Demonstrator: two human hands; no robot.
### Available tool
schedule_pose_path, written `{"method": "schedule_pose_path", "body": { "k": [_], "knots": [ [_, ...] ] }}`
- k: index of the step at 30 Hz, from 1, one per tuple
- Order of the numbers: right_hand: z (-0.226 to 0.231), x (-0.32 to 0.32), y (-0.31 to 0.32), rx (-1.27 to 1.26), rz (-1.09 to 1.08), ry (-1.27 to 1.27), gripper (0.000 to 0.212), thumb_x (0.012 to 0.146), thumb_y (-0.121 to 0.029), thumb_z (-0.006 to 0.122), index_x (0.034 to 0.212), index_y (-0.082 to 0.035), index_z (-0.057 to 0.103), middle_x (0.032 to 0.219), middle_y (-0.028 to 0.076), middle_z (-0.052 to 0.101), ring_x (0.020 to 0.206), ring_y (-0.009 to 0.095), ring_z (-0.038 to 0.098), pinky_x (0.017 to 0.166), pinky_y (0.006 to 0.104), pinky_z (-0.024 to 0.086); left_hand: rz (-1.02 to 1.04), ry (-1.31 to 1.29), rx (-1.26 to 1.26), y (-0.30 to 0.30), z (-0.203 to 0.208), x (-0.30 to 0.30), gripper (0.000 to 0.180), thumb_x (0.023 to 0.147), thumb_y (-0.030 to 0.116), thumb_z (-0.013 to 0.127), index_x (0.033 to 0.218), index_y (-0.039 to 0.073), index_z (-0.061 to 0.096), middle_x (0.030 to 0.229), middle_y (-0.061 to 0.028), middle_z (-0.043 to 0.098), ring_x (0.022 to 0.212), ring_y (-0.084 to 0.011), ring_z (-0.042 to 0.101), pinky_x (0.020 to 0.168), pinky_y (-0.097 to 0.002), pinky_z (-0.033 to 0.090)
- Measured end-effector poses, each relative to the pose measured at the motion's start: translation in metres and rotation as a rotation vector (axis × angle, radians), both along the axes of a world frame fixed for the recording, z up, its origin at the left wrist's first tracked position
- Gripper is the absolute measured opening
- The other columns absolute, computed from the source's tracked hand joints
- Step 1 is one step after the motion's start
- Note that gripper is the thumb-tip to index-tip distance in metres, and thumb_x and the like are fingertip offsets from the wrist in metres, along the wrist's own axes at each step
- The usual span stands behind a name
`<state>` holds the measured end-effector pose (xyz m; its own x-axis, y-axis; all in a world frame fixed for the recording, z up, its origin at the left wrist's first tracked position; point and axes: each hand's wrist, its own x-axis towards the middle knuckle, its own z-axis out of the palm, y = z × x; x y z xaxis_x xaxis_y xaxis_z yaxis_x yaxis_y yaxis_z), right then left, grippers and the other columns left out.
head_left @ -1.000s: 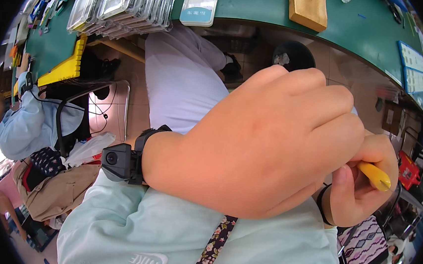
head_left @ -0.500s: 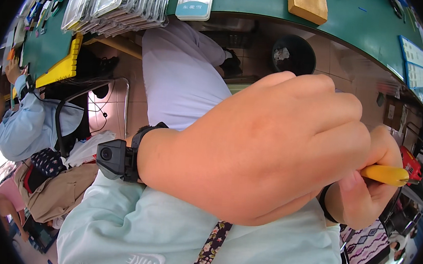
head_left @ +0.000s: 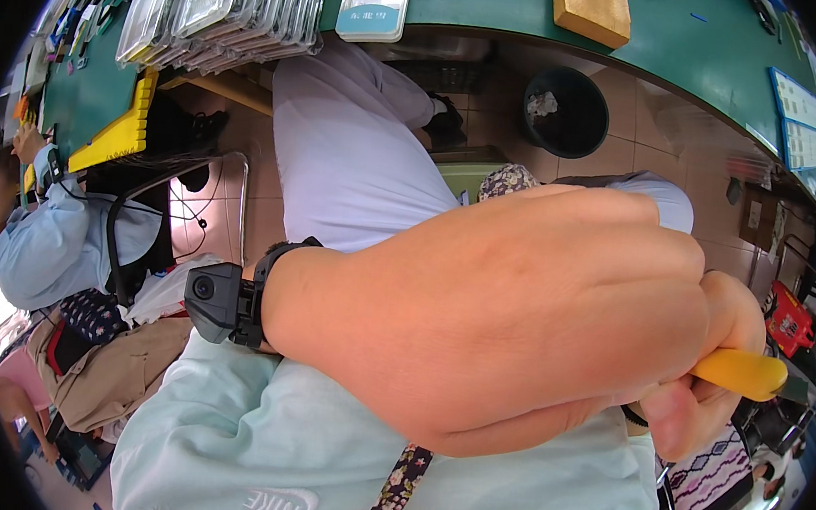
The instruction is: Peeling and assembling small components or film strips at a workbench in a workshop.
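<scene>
Across the middle stretches my left hand [head_left: 509,311], back up, with its fingers curled and their tips hidden from view. A black strap with a small camera [head_left: 217,302] circles its wrist. Partly behind its knuckles is my right hand [head_left: 702,422], thumb and fingers closed on a yellow-handled tool [head_left: 739,372]. The rounded yellow end sticks out to the right; the rest of the tool is covered by my hands. The two hands overlap closely. Whatever my left fingers hold is hidden.
A green worktable [head_left: 485,2] carries stacked clear plastic cases [head_left: 226,11], a pale blue-and-white case [head_left: 375,3] and a wooden block [head_left: 592,9]. Below stands a black bin [head_left: 566,112]. At left, a person in a blue sleeve [head_left: 73,248] sits by a yellow-edged table.
Both hands have shifted slightly downward, and the yellow handle has tilted down at its outer end. More of my lap shows above my left knuckles.
</scene>
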<state>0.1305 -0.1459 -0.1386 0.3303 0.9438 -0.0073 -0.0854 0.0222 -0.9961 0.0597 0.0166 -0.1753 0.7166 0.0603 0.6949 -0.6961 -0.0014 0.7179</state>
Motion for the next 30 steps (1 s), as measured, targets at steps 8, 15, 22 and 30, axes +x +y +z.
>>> {"method": "schedule_pose_path", "body": {
  "k": [8, 15, 22, 30],
  "knots": [
    [-0.014, -0.009, 0.007, 0.207, -0.124, 0.133, 0.020, 0.066, 0.003, 0.064, 0.082, 0.000, 0.051, 0.056, 0.004, 0.052, 0.042, 0.006, 0.041, 0.038, 0.0203, 0.027, -0.184, 0.045, -0.041, 0.010, 0.007, 0.003, 0.007, 0.068, 0.000, 0.057, 0.070, -0.002, 0.051, 0.066, -0.0086, 0.051, 0.050, -0.0221, 0.042, 0.045, -0.0341, 0.026],
    [-0.014, -0.009, 0.006, 0.184, -0.141, 0.199, 0.022, 0.063, 0.006, 0.064, 0.082, 0.001, 0.053, 0.053, 0.004, 0.050, 0.039, 0.007, 0.037, 0.037, 0.0219, 0.023, -0.163, -0.021, -0.054, 0.010, -0.001, 0.002, 0.006, 0.070, 0.002, 0.056, 0.072, -0.002, 0.052, 0.069, -0.0081, 0.052, 0.052, -0.0226, 0.044, 0.046, -0.0348, 0.028],
    [-0.019, -0.013, 0.011, 0.255, -0.224, 0.156, 0.021, 0.062, 0.007, 0.063, 0.081, 0.001, 0.056, 0.052, 0.004, 0.047, 0.038, 0.009, 0.034, 0.037, 0.0241, 0.020, -0.150, -0.002, -0.037, 0.012, -0.003, 0.000, 0.007, 0.073, 0.004, 0.056, 0.072, -0.001, 0.052, 0.070, -0.0072, 0.051, 0.054, -0.0230, 0.045, 0.048, -0.0352, 0.030],
    [-0.022, 0.004, 0.014, 0.359, 0.004, 0.018, 0.031, 0.060, 0.005, 0.067, 0.089, -0.003, 0.062, 0.049, 0.005, 0.043, 0.036, 0.017, 0.035, 0.037, 0.0283, 0.020, -0.230, 0.100, -0.111, 0.013, 0.000, 0.000, 0.007, 0.078, 0.008, 0.055, 0.076, 0.002, 0.052, 0.071, -0.0054, 0.050, 0.056, -0.0214, 0.045, 0.052, -0.0334, 0.032]
  ]
}}
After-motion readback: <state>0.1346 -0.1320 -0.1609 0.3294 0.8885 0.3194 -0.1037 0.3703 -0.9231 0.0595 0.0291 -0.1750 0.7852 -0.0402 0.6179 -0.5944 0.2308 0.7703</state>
